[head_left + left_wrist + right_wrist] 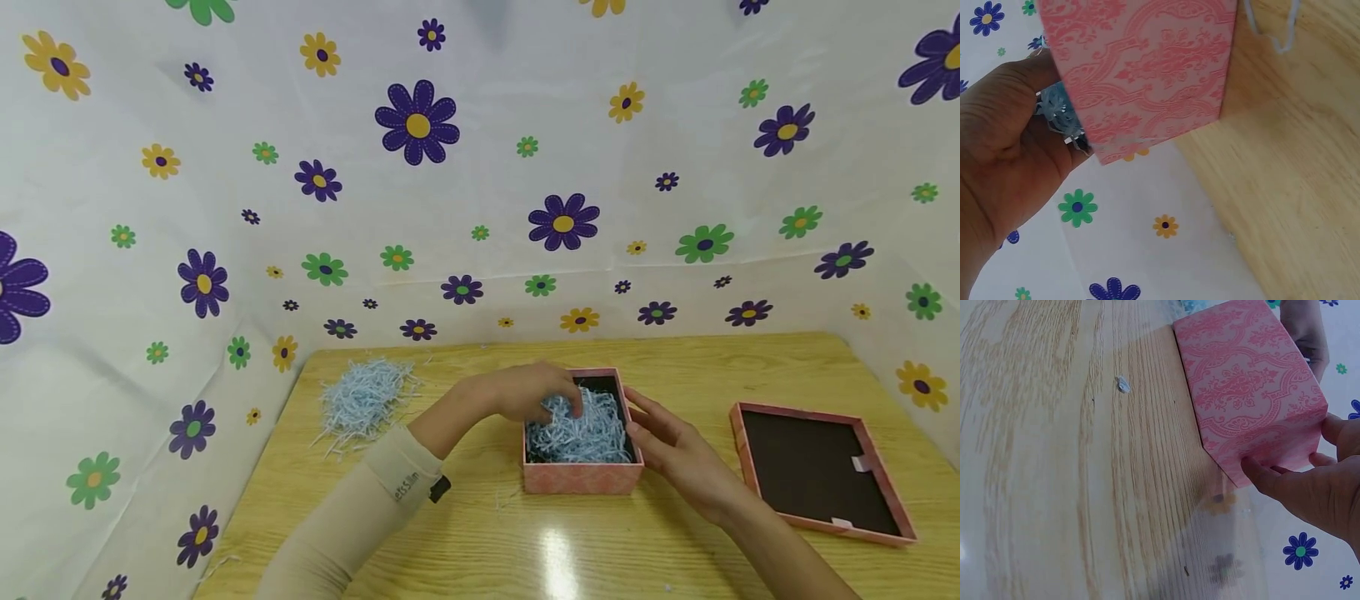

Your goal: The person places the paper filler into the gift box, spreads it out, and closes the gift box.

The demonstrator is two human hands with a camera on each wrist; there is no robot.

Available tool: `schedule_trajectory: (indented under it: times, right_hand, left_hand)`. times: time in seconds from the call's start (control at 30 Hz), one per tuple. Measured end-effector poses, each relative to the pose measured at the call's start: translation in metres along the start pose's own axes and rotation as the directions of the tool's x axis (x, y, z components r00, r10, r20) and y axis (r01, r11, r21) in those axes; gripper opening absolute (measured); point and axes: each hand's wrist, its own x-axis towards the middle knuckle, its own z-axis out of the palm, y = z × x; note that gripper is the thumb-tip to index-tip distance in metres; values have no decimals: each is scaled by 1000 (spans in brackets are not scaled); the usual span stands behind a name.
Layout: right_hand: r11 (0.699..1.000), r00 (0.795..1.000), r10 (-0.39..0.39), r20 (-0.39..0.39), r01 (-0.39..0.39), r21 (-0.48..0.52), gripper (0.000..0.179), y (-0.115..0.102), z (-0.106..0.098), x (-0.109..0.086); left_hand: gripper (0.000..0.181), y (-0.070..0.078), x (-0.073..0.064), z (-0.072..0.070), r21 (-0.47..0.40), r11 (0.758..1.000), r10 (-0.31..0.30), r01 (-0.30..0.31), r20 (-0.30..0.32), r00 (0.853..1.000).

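Note:
A pink patterned box (583, 479) with a black inside stands on the table, filled with blue shredded paper (592, 433). My left hand (528, 392) reaches over the box's left rim, fingers bent down into the shreds. In the left wrist view, shreds show between the thumb and fingers of the left hand (1010, 131), while the box wall (1147, 69) hides the fingertips. My right hand (686, 458) touches the box's right wall with fairly straight, spread fingers. In the right wrist view, fingertips (1260, 475) rest against the pink wall (1241, 381).
A loose heap of blue shredded paper (363, 400) lies at the table's back left. To the right is a pink box lid (817, 467), black inside up, with small white tabs. Stray shreds dot the wooden table (450, 517). A flowered cloth (480, 183) hangs behind.

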Motion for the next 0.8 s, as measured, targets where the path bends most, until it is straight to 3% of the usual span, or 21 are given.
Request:
schedule_trajectory:
  times: [0.23, 0.4, 0.5, 0.6, 0.67, 0.8]
  right_hand:
    - [1000, 1000, -10, -5, 10, 3, 70, 0, -2, -1]
    - [1000, 1000, -26, -12, 26, 9, 69, 0, -3, -1]
    - [1000, 1000, -24, -11, 24, 15, 68, 1, -3, -2]
    - [1000, 1000, -21, -1, 21, 18, 69, 2, -3, -2]
    - [1000, 1000, -24, 3, 24, 17, 69, 3, -2, -1]
    - [999, 1000, -29, 3, 28, 17, 68, 3, -2, -1]
  left_hand:
    - [45, 7, -13, -25, -44, 999, -16, 16, -5, 1000]
    - [40, 7, -14, -41, -169, 984, 41, -50, -55, 998]
    - [37, 11, -10, -39, -282, 954, 103, -101, -8, 995]
    - [37, 14, -3, -30, -345, 934, 127, -96, 68, 990]
    - [37, 15, 2, -24, -336, 939, 111, -70, 107, 988]
    - [34, 14, 12, -16, -192, 981, 1, 25, 134, 991]
